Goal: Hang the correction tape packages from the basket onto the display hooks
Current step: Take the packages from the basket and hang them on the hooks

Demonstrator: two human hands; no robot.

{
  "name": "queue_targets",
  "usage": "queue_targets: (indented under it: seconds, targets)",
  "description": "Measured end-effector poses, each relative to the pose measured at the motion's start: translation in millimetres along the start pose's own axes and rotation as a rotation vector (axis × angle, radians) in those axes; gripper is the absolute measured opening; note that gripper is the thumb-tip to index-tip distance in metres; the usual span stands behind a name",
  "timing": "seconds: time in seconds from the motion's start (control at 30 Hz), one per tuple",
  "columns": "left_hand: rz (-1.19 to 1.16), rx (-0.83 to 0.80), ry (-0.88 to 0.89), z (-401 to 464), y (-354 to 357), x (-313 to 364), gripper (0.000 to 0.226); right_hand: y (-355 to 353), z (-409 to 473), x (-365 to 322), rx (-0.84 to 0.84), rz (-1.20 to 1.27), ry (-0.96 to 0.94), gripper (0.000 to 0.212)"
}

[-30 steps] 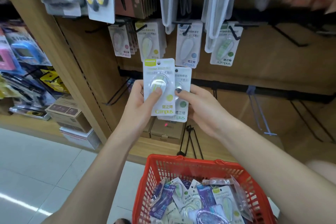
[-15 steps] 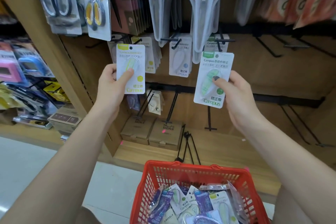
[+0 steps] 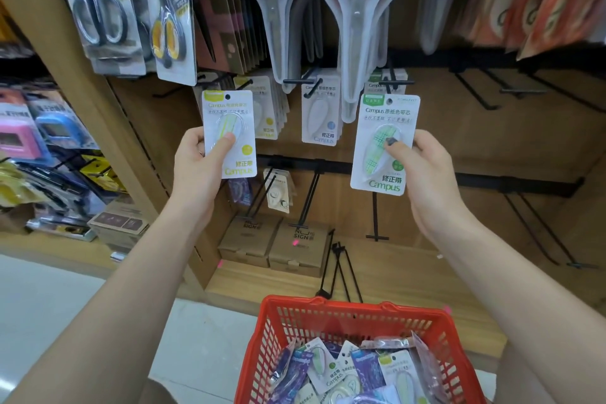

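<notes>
Along the top row we see packaged black-handled scissors (image 3: 100, 15) and yellow-handled scissors (image 3: 168, 10) at the left, with large scissors in clear white blister packs (image 3: 355, 10) hanging further right. Orange patterned packets (image 3: 537, 0) fill the top right corner. On the wooden bottom shelf (image 3: 377, 279) we find two brown cardboard boxes (image 3: 275, 244) side by side near its left edge. A pale tiled floor (image 3: 42, 298) lies lower left.
</notes>
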State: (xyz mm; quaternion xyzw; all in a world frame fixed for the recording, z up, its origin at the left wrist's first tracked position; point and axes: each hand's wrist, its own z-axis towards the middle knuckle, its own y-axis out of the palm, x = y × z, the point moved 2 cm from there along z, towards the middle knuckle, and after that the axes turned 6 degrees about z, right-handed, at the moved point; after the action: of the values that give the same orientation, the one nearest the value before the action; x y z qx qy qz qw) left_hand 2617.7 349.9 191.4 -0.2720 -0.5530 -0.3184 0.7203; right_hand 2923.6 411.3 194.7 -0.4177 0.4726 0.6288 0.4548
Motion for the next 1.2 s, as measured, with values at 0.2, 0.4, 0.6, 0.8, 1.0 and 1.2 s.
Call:
queue_targets:
  seconds: [0.2, 0.4, 0.6, 0.8, 1.0, 1.2]
  targets:
    - [-0.021, 0.041, -0.018, 0.8, 3.0, 2.6, 0.024, 4.0, -0.6, -1.7, 0.025, -0.02, -0.027, 0.007]
    - [0.03, 0.071, -0.009, 4.3, 0.7, 3.0, 0.027, 8.5, -2.2, -2.8, 0.058, -0.021, -0.033, 0.008]
    - [0.123, 0.038, -0.012, 14.4, 6.6, -1.8, 0.024, 9.6, -6.9, -1.1, 0.131, -0.098, -0.107, 0.003]
    - [0.248, 0.007, -0.004, 29.7, 17.5, -7.6, 0.023, 6.0, -12.1, -1.2, 0.17, -0.123, -0.157, 0.003]
    - [0.288, -0.018, -0.009, 54.7, 27.8, -13.7, 0.028, 4.2, -8.8, -0.1, 0.202, -0.097, -0.198, 0.006]
    - [0.307, -0.057, -0.047, 75.1, 39.8, -24.5, 0.029, 2.6, 32.9, 13.4, 0.226, -0.126, -0.084, 0.004]
